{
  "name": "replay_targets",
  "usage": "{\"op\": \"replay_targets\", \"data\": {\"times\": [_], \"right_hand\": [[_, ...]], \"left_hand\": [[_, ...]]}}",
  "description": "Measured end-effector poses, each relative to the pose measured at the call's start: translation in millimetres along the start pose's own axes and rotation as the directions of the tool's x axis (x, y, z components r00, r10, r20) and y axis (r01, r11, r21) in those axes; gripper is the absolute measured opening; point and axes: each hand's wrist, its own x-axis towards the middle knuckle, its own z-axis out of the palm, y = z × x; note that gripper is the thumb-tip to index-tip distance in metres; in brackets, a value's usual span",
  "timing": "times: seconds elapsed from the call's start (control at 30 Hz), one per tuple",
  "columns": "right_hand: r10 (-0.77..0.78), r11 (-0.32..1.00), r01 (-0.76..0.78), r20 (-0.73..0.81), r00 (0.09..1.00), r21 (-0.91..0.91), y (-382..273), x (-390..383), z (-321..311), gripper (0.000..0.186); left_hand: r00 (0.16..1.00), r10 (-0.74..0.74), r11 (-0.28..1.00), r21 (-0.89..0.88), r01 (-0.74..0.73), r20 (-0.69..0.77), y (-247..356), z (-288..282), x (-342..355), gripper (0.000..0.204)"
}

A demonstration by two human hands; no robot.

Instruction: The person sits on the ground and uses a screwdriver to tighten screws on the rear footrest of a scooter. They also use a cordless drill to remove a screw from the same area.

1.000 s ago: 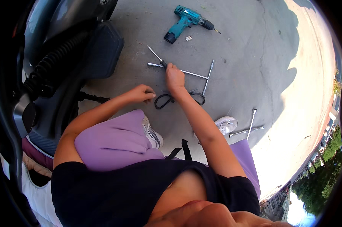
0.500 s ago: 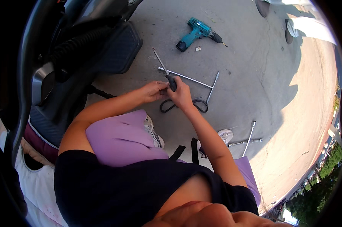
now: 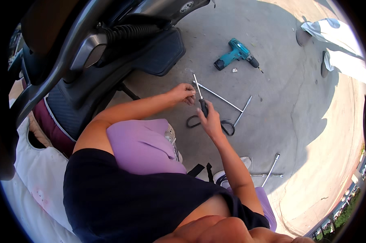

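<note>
My right hand [image 3: 210, 120] grips a screwdriver [image 3: 203, 104] by its black handle, with the metal shaft pointing up and slightly left. Close by on the left, my left hand [image 3: 184, 94] has its fingers curled together beside the shaft; whatever is in them, if anything, is too small to name. On the ground beyond lies a silver T-shaped wrench [image 3: 222, 98]. Black looped handles [image 3: 228, 128], like those of scissors, lie beneath my right hand, which partly hides them.
A dark scooter [image 3: 158, 54] stands at the left. A teal cordless drill [image 3: 237, 53] lies on the concrete, near a small pale piece [image 3: 234, 70]. A cross-shaped wrench [image 3: 271, 169] rests right of my foot. Another person's white-trousered legs [image 3: 341, 34] are at the far right.
My hands have moved apart; the left is now clear of the screwdriver handle, which stays in my right. The view has shifted, so the scooter and tools appear farther right and lower.
</note>
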Motion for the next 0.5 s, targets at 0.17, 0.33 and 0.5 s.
{"op": "replay_targets", "data": {"times": [0.17,0.33,0.5], "right_hand": [[-0.059,0.995,0.055,0.052,0.997,0.081,5,-10,-8,0.036],[-0.142,0.990,0.141,0.061,0.988,0.018,8,-12,-12,0.035],[-0.178,0.984,0.176,0.069,0.982,0.022,7,-9,-14,0.033]], "left_hand": [[0.985,0.086,0.876,-0.461,-0.146,-0.150,8,-24,-10,0.015],[0.987,0.072,0.846,-0.515,-0.136,-0.143,26,-23,-27,0.018],[0.984,0.121,0.853,-0.494,-0.170,-0.131,23,-25,-33,0.017]]}}
